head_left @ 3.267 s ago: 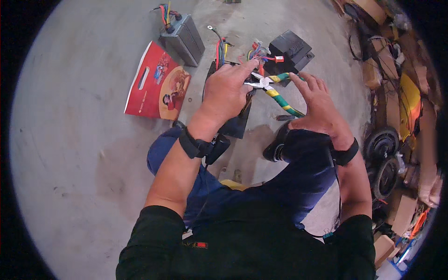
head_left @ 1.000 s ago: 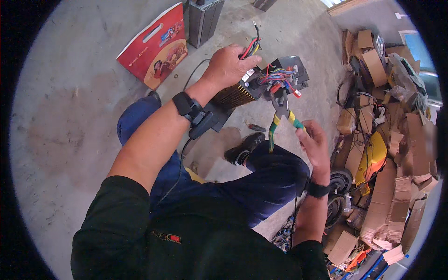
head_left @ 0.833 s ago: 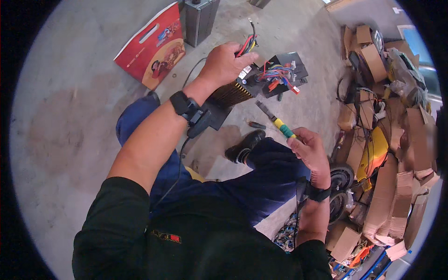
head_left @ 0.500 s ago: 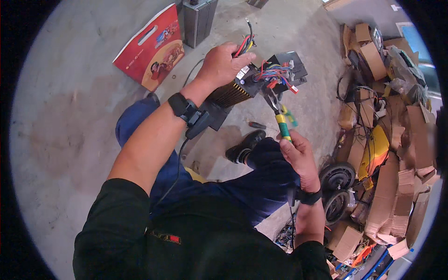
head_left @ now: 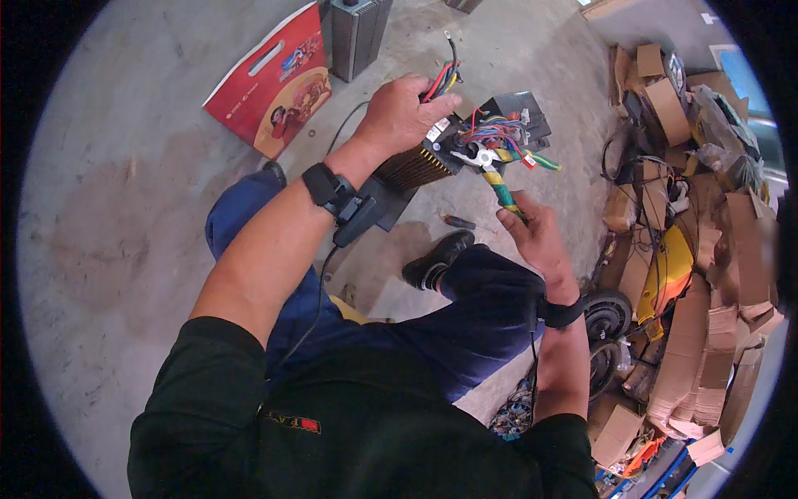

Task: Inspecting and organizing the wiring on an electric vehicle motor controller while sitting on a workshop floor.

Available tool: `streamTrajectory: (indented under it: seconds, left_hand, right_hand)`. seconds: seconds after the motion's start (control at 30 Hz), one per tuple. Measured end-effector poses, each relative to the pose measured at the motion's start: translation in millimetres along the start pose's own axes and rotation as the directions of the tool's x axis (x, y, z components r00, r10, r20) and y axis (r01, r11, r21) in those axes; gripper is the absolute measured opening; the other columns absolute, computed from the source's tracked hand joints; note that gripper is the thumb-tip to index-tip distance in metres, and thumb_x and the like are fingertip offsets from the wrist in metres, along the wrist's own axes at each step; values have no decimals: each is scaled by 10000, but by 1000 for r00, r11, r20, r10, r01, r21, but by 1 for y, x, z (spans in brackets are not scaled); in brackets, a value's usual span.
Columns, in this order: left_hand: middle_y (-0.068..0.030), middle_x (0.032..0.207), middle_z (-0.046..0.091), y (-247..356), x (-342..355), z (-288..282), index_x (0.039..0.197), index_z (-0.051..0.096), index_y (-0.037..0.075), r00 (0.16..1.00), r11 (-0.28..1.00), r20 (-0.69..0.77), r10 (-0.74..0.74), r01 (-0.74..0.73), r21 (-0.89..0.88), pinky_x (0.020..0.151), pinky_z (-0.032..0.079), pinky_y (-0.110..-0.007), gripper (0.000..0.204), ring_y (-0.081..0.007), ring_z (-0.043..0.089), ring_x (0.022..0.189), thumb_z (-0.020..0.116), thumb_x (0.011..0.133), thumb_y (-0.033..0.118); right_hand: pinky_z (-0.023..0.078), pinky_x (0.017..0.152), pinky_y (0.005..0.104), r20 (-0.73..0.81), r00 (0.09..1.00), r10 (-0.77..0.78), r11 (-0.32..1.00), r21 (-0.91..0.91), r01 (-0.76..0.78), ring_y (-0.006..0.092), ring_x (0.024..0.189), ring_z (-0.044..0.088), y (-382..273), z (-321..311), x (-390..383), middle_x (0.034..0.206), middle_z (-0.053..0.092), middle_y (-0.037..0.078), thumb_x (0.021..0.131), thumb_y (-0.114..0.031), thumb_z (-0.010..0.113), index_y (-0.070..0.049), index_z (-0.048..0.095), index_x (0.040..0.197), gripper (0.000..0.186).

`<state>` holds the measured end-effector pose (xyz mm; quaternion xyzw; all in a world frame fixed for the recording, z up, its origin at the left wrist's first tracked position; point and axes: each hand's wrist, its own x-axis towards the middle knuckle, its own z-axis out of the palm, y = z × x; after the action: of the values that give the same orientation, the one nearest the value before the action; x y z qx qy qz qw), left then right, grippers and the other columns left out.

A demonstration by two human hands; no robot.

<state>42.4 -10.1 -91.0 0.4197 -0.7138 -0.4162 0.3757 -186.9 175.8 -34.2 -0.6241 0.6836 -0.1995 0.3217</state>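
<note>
My left hand (head_left: 403,116) is closed around the top of a finned controller (head_left: 410,169) beside its thick red, black and yellow cables (head_left: 442,79). At the controller's end, thinner coloured wires with plugs (head_left: 495,133) spill over a black box (head_left: 524,108). My right hand (head_left: 532,229) grips one green-and-yellow taped handle of the pliers (head_left: 499,185). The other handle sticks out to the right, away from my fingers. The pliers' head is against the controller's end just below the wires; what the jaws touch is too small to tell. A small tool (head_left: 459,223) lies below them on the floor.
A red printed carrier (head_left: 274,62) and a grey finned unit (head_left: 353,37) stand beyond my left hand on the concrete floor (head_left: 125,249). A pile of cardboard (head_left: 673,366), bags, cables, wheels (head_left: 607,320) and a yellow panel (head_left: 669,270) runs along the right. My bent legs are below.
My right hand has moved upward with the pliers. Their head is now higher, at the controller's end, and their handles are spread wide. My left hand has hardly moved.
</note>
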Motion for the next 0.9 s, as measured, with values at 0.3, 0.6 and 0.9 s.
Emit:
streamTrajectory:
  seconds: [0.3, 0.6, 0.9]
  left_hand:
    - [-214, 804, 662, 3, 1, -3, 842, 704, 5, 998, 998, 19, -65, 65, 14, 714, 496, -446, 502, -386, 657, 781, 707, 861, 507]
    - [-175, 708, 615, 2, 1, -2, 820, 628, -24, 1000, 999, 23, -5, 6, -42, 645, 471, -391, 531, -242, 600, 657, 702, 891, 497]
    - [-171, 732, 631, -3, 2, -2, 851, 641, -39, 1000, 999, -9, 28, -28, -17, 653, 481, -393, 518, -227, 610, 670, 694, 903, 473]
  right_hand:
    - [420, 587, 352, 58, 996, 62, 995, -76, -57, 177, 617, 477, -25, -13, 2, 677, 527, 145, 935, -149, 697, 10, 637, 1046, 203]
    - [409, 589, 332, 14, 998, -55, 998, -39, 55, 114, 657, 446, -9, -15, 4, 680, 469, 114, 934, -136, 703, 8, 639, 1048, 194]
    - [440, 577, 373, -27, 999, 47, 995, -84, -49, 269, 588, 547, -45, 0, -9, 701, 562, 191, 942, -137, 682, -10, 612, 1062, 189]
